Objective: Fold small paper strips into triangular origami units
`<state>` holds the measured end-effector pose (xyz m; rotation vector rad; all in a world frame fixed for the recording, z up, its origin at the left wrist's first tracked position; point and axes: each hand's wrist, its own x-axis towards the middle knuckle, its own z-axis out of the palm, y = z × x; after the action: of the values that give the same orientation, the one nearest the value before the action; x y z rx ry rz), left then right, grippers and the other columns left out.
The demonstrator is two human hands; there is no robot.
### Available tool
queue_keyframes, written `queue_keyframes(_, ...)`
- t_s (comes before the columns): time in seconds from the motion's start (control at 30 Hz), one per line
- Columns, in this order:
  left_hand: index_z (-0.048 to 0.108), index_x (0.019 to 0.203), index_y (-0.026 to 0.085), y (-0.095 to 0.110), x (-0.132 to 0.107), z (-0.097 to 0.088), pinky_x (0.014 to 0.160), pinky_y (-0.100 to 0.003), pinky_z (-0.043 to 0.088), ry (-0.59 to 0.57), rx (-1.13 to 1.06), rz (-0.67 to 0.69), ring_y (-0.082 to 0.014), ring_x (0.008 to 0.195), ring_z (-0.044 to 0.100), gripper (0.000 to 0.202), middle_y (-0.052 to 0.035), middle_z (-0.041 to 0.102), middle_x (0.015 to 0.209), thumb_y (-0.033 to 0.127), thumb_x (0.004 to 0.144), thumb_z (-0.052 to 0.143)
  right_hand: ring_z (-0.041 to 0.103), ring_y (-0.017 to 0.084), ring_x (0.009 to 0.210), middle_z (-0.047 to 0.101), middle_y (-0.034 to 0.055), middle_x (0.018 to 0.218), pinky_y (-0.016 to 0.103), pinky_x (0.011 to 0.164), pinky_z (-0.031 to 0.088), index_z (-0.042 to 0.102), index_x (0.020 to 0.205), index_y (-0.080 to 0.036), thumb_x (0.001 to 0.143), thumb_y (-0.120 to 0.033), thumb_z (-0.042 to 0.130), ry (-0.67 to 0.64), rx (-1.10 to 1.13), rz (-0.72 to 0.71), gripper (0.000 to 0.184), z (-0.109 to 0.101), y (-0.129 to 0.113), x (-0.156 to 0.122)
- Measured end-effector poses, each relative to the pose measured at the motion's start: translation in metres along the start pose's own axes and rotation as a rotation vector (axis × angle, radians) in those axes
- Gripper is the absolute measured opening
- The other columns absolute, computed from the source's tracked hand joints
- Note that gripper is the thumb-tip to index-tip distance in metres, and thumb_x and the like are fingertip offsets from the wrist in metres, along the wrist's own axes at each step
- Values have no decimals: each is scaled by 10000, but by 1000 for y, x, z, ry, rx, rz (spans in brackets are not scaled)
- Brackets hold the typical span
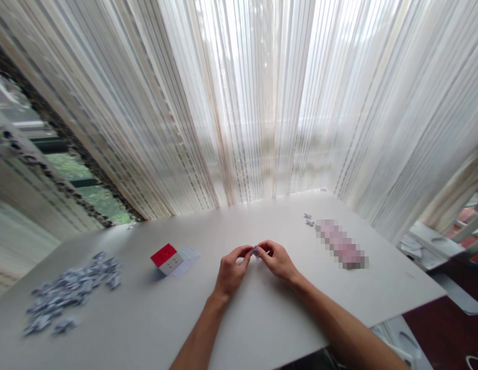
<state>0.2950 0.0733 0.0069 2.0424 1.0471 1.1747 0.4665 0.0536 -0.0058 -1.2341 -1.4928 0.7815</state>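
Observation:
Between both hands, over the middle of the white table, is a small folded piece of grey-blue paper [255, 251]. Thumb and fingers of my left hand [233, 270] pinch its left side. My right hand [276, 259] grips the other side, fingertips close to those of the left. Much of the paper is hidden by the fingers. A heap of similar folded paper pieces [75, 288] lies at the left. Two more small folded pieces [309, 220] sit at the back right.
A red-and-white box [167, 258] stands left of my hands, beside pale paper sheets [189, 259]. On the right lies a blurred-out pinkish thing [341, 244]. Striped sheer curtains [254, 103] hang along the table's [239, 339] far edge.

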Motion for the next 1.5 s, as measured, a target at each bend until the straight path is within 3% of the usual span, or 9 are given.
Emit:
queue_keyframes(0.23, 701, 1016, 244, 2, -1, 0, 792, -325, 553, 28, 67, 13, -211, 822, 701, 203, -40, 743, 945, 318, 853, 606, 607, 146, 655, 698, 47, 780, 245, 619, 474, 666, 852, -156, 876, -408, 546, 53, -40, 10, 280, 2, -2, -2)
queue_keyframes(0.37, 707, 1003, 269, 6, -1, -4, 857, -364, 526, 48, 182, 108, -236, 924, 676, 184, -52, 729, 1005, 308, 851, 611, 585, 143, 617, 681, 36, 721, 246, 602, 463, 662, 809, -158, 867, -403, 546, 86, -83, 18, 278, 4, -4, -2)
queue_keyframes(0.53, 701, 1003, 267, 12, 0, -5, 868, -362, 514, -4, 225, 185, -232, 935, 664, 179, -59, 721, 995, 277, 874, 578, 558, 143, 602, 655, 27, 682, 246, 587, 445, 651, 768, -159, 851, -389, 562, 116, -126, 16, 260, 4, -4, -2)
queue_keyframes(0.83, 669, 1040, 258, 13, 3, -11, 890, -342, 499, -98, 249, 231, -218, 976, 639, 205, -65, 686, 1055, 264, 913, 507, 567, 131, 607, 651, 21, 690, 235, 590, 456, 647, 799, -155, 851, -393, 576, 37, -69, -12, 254, 2, -3, -3)
queue_keyframes(1.0, 668, 985, 256, 14, 2, -11, 841, -317, 510, -139, 169, 164, -207, 930, 648, 190, -55, 694, 1014, 304, 914, 499, 556, 130, 609, 645, 20, 686, 233, 582, 448, 654, 790, -156, 837, -393, 600, 19, -106, -29, 247, 3, -2, -3)
queue_keyframes(1.27, 688, 904, 207, 4, 2, 0, 687, -278, 517, -25, -102, -76, -188, 735, 669, 219, -28, 722, 806, 398, 842, 599, 597, 135, 651, 683, 30, 741, 230, 603, 459, 677, 857, -158, 862, -417, 574, -43, -41, -13, 279, 1, -1, -2)
queue_keyframes(1.5, 700, 875, 201, 8, 4, 0, 695, -285, 520, 22, -110, -68, -190, 746, 661, 233, -34, 725, 826, 412, 824, 616, 606, 137, 660, 695, 38, 754, 224, 596, 456, 680, 871, -154, 867, -418, 570, -73, -15, -29, 286, -3, -6, -2)
